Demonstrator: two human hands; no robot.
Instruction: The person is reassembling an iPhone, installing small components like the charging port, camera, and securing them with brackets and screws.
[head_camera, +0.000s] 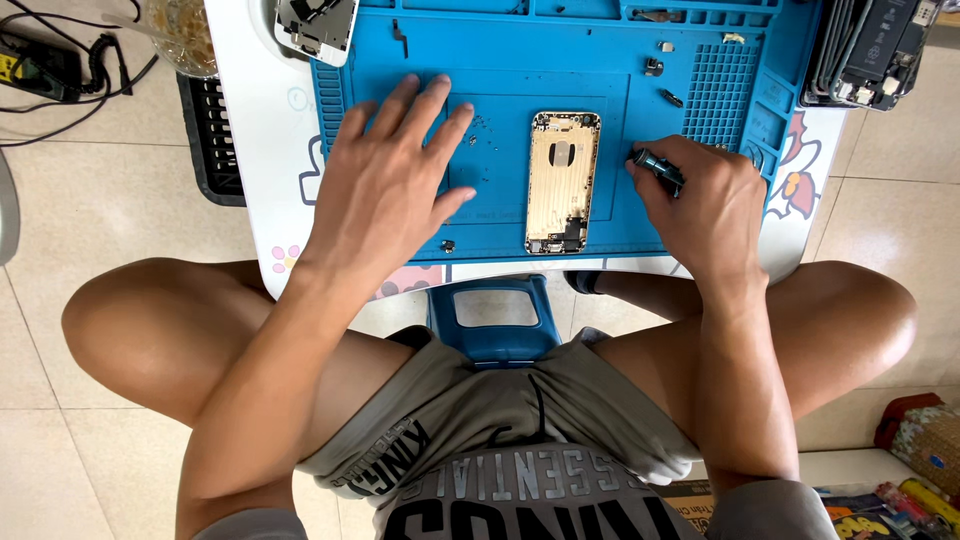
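Grey shorts (520, 450) and bare knees fill the bottom of the head view, above a blue stool (497, 320). The left hand (385, 190) lies flat, palm down, fingers spread and empty, on the blue work mat (500, 215), just left of the gold phone housing (563, 180) lying open-side up at the mat's middle. The right hand (705, 205) is curled shut around a dark screwdriver (658, 168), right of the housing.

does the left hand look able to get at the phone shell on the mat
Probably yes. The left hand lies flat on the blue mat just beside the gold phone shell, with only bare mat and a few tiny screws between them. The right hand holds a tool on the other side.
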